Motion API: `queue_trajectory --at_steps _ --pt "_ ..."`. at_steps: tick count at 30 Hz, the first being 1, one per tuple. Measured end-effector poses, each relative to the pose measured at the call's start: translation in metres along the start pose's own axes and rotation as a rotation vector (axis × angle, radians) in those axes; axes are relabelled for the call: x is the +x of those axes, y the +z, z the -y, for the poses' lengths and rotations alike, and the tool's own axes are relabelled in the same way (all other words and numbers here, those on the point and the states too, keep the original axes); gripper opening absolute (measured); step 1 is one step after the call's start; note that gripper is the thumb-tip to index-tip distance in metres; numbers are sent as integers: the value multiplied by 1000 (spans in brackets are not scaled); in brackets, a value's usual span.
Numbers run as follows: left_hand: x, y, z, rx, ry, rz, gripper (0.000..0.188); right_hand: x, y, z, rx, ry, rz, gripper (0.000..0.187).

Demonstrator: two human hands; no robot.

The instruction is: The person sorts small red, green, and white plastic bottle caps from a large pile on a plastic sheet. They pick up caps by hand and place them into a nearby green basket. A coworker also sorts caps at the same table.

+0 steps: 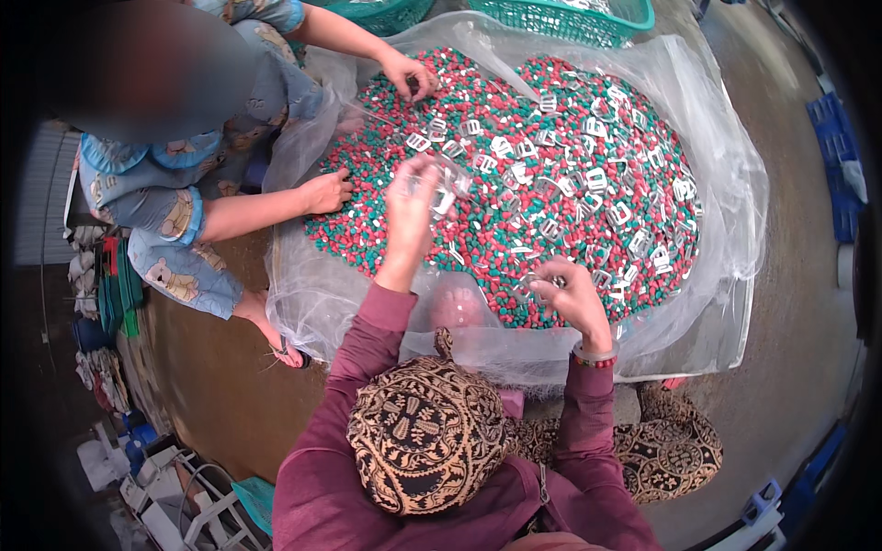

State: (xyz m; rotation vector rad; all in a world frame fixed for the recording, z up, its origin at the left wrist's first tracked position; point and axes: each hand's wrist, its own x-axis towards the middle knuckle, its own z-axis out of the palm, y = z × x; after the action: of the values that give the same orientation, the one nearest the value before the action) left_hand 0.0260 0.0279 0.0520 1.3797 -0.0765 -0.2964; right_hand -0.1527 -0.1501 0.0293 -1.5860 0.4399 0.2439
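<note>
Head view: left hand (413, 188), half-closed (blurred) around buckles (445, 200); right hand (570, 289), curled, hold unclear; best shaken free of pellets (354, 239).

Left hand (415, 195) farther forward, blurred; right hand (571, 296) nearer, curled inward.

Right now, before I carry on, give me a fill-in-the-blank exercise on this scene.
1. Red, ____ and white pellets lie heaped on a translucent plastic sheet.
2. On the person in maroon sleeves, a red-beaded bracelet circles the wrist of the ____ hand.
3. The co-worker in blue bear-print clothes is at the picture's ____ side.
4. Green plastic baskets stand at the picture's ____ edge.

Missing words: green; right; left; top.
</note>
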Motion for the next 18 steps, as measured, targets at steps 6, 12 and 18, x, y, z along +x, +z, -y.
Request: queue_trajectory --at_steps 6,12,18 --pt "-2 -12 -14 -241 -376 334 28 -9 -22 -19 965 -223 179 16" --pt "-21 7 10 -187 -555 691 41 -2 -15 -18 966 -176 92 20" --pt "-23 23 -7 -51 -620 864 32 -1 1 -3 924 -103 50 55"
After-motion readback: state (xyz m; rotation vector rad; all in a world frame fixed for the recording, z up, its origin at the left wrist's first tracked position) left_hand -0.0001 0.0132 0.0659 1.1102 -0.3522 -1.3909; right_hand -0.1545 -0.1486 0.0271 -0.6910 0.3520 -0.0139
